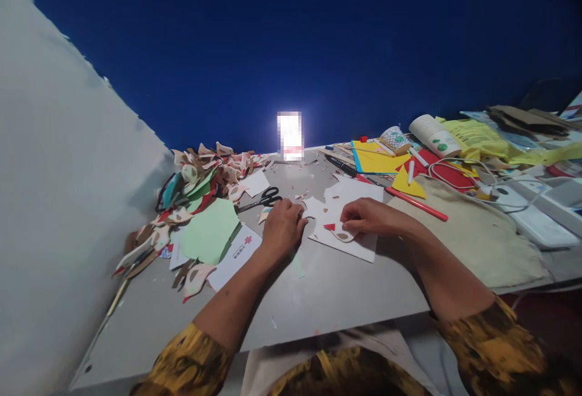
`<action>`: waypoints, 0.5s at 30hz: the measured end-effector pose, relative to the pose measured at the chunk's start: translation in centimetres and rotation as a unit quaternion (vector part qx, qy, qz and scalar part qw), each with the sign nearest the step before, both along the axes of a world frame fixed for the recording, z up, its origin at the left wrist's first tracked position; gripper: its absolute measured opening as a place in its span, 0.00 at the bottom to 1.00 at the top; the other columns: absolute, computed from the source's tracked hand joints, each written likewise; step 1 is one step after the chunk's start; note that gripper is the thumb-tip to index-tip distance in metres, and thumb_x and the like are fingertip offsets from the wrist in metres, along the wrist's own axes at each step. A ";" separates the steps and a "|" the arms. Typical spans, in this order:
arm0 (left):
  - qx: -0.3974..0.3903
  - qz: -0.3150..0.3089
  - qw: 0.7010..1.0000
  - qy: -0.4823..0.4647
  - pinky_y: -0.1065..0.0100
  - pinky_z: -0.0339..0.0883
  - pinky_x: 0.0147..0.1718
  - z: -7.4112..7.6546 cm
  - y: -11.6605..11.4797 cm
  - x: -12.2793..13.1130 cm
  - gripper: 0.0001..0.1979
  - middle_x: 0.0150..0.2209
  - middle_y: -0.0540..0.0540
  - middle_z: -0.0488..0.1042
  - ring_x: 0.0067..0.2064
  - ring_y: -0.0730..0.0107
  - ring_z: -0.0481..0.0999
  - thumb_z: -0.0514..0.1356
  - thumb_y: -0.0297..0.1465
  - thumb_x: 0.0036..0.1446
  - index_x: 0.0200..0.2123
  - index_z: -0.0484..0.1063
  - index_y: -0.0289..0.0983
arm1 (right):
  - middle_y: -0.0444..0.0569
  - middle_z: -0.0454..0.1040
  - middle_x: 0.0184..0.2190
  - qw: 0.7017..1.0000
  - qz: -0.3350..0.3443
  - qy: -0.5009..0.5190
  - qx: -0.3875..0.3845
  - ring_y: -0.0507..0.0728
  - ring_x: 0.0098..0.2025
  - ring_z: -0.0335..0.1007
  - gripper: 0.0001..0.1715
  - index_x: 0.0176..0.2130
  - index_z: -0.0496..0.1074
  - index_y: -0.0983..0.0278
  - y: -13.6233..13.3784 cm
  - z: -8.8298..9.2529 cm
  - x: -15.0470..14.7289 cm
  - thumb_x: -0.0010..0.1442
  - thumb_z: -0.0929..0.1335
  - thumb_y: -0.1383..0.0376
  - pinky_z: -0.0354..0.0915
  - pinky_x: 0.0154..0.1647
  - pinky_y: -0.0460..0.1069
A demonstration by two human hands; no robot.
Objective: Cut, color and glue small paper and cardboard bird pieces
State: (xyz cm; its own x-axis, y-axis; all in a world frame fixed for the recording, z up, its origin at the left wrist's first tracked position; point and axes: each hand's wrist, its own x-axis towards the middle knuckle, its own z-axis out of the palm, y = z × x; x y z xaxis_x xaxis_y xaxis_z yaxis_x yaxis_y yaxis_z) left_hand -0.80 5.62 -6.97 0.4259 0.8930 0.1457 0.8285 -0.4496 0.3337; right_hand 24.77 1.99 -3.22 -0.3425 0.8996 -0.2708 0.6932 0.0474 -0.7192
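The dark blue wall (291, 38) closes off the far side. In front of it stands the smooth grey table (318, 305), my work surface. On its left side is the tangled heap of white, brown and red cut-outs (213, 168); if my left forearm swings outward, pieces could spill. To my right lies the flat beige cloth (468, 232); a tug on it could shift the items on its edge.

Between my arms rests the flat white sheet (359, 188). It is turned askew, and uneven hand pressure would make it slide. The pale green paper sheet (209, 229) lies left of my left wrist, apart from it.

My right hand (366, 215) is over the white sheet, thumb and fingers pressed together on the small white cut-out with brown spots (345, 236). My left hand (285, 226) is low over the table with fingers curled, beside the white paper piece with a curved edge (313, 208); the fingertips are partly hidden, so I cannot tell whether they pinch it.

The black-handled scissors (261, 201) lie just beyond my left hand; a careless backward push of the knuckles could knock them. The slim red pen (422, 205) could roll if my right forearm brushes it. Smallest is the cut-out's pointed red tip (329, 227), facing left; too firm a pinch could bend it.
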 end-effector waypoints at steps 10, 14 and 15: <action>-0.042 0.016 0.977 -0.208 0.58 0.67 0.51 0.3 0.3 0.7 0.11 0.48 0.40 0.81 0.48 0.55 0.77 0.61 0.32 0.63 0.47 0.79 0.39 | 0.47 0.79 0.26 0.997 -0.023 0.073 0.005 0.56 0.28 0.76 0.10 0.36 0.77 0.64 -0.4 1.3 0.2 0.57 0.69 0.61 0.66 0.30 0.47; 0.006 0.023 0.980 -0.196 0.57 0.66 0.56 1.7 1.1 -1.1 0.16 0.52 0.39 0.80 0.54 0.53 0.76 0.56 0.31 0.65 0.51 0.78 0.38 | 0.47 0.80 0.27 0.998 -0.007 0.049 -0.042 0.57 0.28 0.77 0.08 0.33 0.76 0.64 -0.3 0.8 0.5 0.55 0.69 0.62 0.66 0.29 0.47; 0.037 0.071 0.976 -0.205 0.58 0.66 0.55 2.2 1.6 -2.0 0.17 0.52 0.39 0.80 0.53 0.55 0.77 0.54 0.30 0.66 0.52 0.78 0.37 | 0.48 0.80 0.27 0.998 -0.001 0.034 -0.046 0.57 0.28 0.77 0.07 0.33 0.76 0.64 -0.3 0.7 0.5 0.55 0.69 0.63 0.65 0.28 0.46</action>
State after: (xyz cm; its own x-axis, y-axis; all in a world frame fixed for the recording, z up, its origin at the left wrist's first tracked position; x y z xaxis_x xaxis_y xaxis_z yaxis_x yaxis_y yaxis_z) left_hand -2.78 7.23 -4.73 0.1908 0.9196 0.3435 0.6887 -0.3747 0.6207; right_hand 25.26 1.71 -2.53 -0.3611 0.8727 -0.3286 0.6432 -0.0221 -0.7654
